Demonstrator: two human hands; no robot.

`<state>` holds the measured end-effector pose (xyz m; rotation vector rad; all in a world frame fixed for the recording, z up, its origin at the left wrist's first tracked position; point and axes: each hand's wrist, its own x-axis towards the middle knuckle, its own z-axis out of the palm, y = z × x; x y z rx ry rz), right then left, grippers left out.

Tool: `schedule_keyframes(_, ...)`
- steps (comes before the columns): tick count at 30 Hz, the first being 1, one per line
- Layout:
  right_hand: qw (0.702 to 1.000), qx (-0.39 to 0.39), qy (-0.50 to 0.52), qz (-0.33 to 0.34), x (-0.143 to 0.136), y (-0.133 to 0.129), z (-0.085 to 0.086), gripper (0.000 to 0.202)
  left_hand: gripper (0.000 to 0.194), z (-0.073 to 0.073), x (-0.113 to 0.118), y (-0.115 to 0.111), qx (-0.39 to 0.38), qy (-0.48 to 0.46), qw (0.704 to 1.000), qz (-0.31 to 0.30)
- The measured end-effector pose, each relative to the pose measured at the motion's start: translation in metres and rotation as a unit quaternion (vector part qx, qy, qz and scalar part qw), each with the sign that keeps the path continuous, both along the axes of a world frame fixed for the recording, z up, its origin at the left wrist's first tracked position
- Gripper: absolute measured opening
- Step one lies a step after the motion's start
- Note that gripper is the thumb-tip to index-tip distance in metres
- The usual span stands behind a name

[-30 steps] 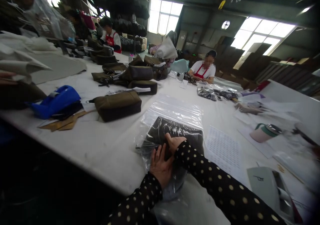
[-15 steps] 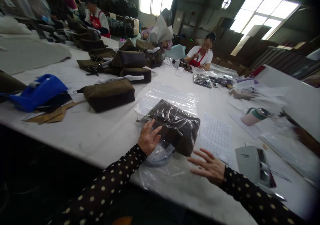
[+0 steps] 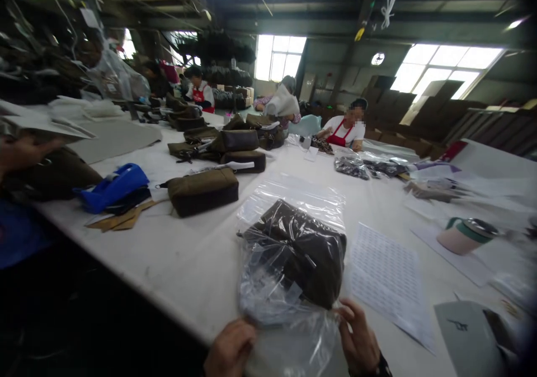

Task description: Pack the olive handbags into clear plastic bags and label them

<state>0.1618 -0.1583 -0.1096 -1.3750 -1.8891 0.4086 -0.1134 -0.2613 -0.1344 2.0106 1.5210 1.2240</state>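
Note:
A dark brown pouch (image 3: 302, 248) lies inside a clear plastic bag (image 3: 289, 340) on the table in front of me. The bag's open-looking end spreads loose and crumpled toward the table's near edge. My left hand (image 3: 230, 346) is closed at that end's left corner, gripping the film. On the opposite side, my right hand (image 3: 356, 335) pinches the film just below the pouch's lower right corner. A small pale tag (image 3: 294, 292) shows through the plastic.
A printed label sheet (image 3: 388, 282) lies right of the bag, with a cup (image 3: 465, 236) and a grey device (image 3: 470, 332) beyond. Leftward are an olive pouch (image 3: 203, 192), a blue tape dispenser (image 3: 115, 187) and another person's hand (image 3: 29, 150). Co-workers sit across the table.
My left hand has come off the pouch and my right hand has come in from the side; both now hold the bag's near end. The view has tilted up.

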Motion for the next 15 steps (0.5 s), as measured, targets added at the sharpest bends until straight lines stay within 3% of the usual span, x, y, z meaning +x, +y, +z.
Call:
schedule_keyframes(2,0.997,-0.002,0.058,-0.042,-0.007,-0.007,-0.003,0.023,0.028,0.014,-0.001,0.006,-0.086,-0.100,0.988,0.084)
schedule_keyframes(5,0.995,0.025,0.090,-0.015,-0.020,-0.019,0.004,0.012,0.035,0.030,-0.010,0.008,-0.167,-0.204,0.950,0.167)
schedule_keyframes(7,0.996,0.055,0.059,-0.033,-0.031,-0.026,0.011,0.020,0.040,0.034,-0.020,0.008,-0.250,-0.233,0.924,0.170)
schedule_keyframes(9,0.992,0.082,0.002,-0.095,-0.041,-0.030,0.013,0.026,0.045,0.038,-0.030,0.006,-0.340,-0.223,0.900,0.159)
schedule_keyframes(10,0.988,0.091,-0.027,-0.124,-0.045,-0.031,0.013,0.032,0.044,0.041,-0.033,0.005,-0.344,-0.203,0.902,0.167)
schedule_keyframes(11,0.984,0.094,-0.052,-0.144,-0.048,-0.031,0.012,0.036,0.041,0.046,-0.035,0.003,-0.305,-0.175,0.917,0.187)
schedule_keyframes(13,0.980,0.099,-0.082,-0.151,-0.051,-0.030,0.010,0.038,0.027,0.060,-0.030,0.002,-0.134,-0.093,0.963,0.216)
schedule_keyframes(15,0.980,0.112,-0.087,-0.137,-0.051,-0.028,0.010,0.037,0.021,0.074,-0.017,0.007,0.022,0.009,0.987,0.160)
